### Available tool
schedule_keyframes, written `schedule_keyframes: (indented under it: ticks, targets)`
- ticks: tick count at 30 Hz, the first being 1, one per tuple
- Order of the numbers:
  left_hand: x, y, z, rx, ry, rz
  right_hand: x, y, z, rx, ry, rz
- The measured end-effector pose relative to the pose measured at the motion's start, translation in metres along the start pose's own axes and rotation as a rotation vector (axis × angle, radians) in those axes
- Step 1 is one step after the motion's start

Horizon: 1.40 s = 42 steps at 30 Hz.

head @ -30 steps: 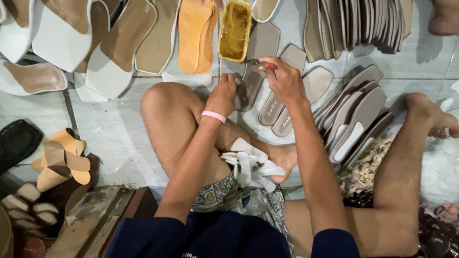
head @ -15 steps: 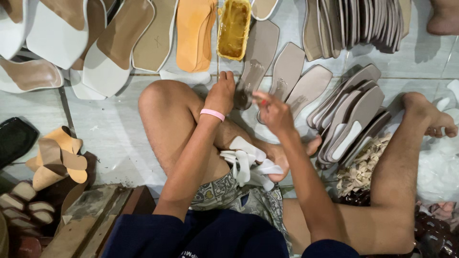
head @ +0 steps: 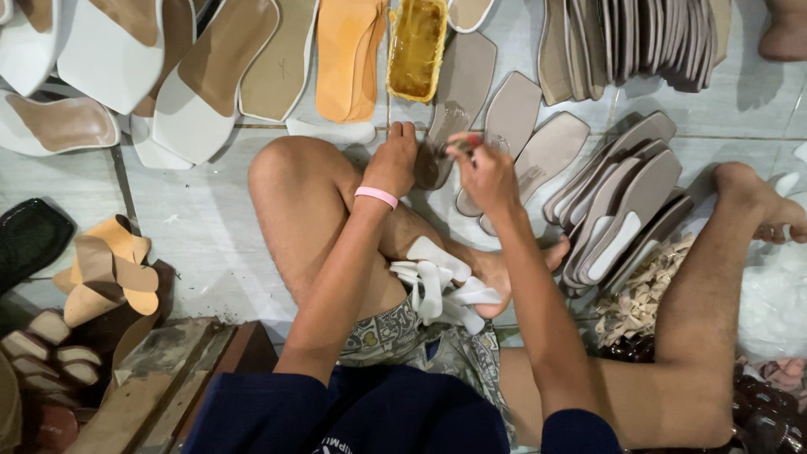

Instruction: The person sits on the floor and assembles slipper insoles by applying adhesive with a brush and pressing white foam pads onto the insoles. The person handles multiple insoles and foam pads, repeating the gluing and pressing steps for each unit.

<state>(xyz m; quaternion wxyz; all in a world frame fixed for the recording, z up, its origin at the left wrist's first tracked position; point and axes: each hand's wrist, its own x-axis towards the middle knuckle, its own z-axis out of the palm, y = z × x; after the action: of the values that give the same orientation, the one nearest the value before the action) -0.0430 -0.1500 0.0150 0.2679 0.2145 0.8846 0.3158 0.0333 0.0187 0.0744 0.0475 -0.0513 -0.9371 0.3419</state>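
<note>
Grey insole (head: 450, 126) lies on the tiled floor (head: 210, 227) just beyond the person's bent knee, its near end under the left hand (head: 393, 164), whose fingers press down on it. The right hand (head: 483, 168) hovers just right of it, fingers pinched around a small tool (head: 466, 145) with a red tip; what kind of tool it is cannot be told. More grey insoles (head: 546, 155) fan out to the right, and a stack of them (head: 622, 206) leans farther right. A yellow tray of glue (head: 416, 46) sits just beyond the held insole. Orange soles (head: 353, 55) and white sandals (head: 193, 101) line the far left. White straps (head: 441, 290) rest on the person's lap near a foot. Tan heel pieces (head: 105, 269) are piled at the near left.
</note>
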Motion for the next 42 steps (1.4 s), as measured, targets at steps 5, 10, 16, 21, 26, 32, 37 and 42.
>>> schedule_keyframes:
  ticks: [5,10,16,21,26,32,37,42]
  targets:
    - [0.003,-0.002,0.0,0.008,0.003,0.0,0.003,-0.008,-0.005,0.126,-0.003,0.112]
    - [0.008,-0.002,0.0,0.009,-0.027,-0.023,-0.002,-0.007,-0.001,0.11,-0.019,0.013]
    - [0.006,0.003,-0.003,-0.012,-0.032,-0.031,0.038,0.024,-0.006,0.043,0.053,0.021]
    - [0.007,0.006,-0.007,-0.012,-0.052,-0.044,0.061,0.031,-0.015,-0.014,0.127,-0.051]
    - [0.007,0.004,-0.005,0.004,-0.051,-0.036,0.067,0.028,-0.016,-0.009,0.09,-0.022]
    - [0.01,0.003,-0.001,0.014,-0.048,-0.033,0.066,0.027,-0.018,0.017,0.05,-0.015]
    - [0.008,0.003,-0.001,0.018,-0.031,-0.006,0.069,0.027,-0.02,0.047,0.044,-0.06]
    - [0.006,0.004,-0.002,0.025,-0.031,-0.011,0.065,0.027,-0.028,0.028,0.002,0.015]
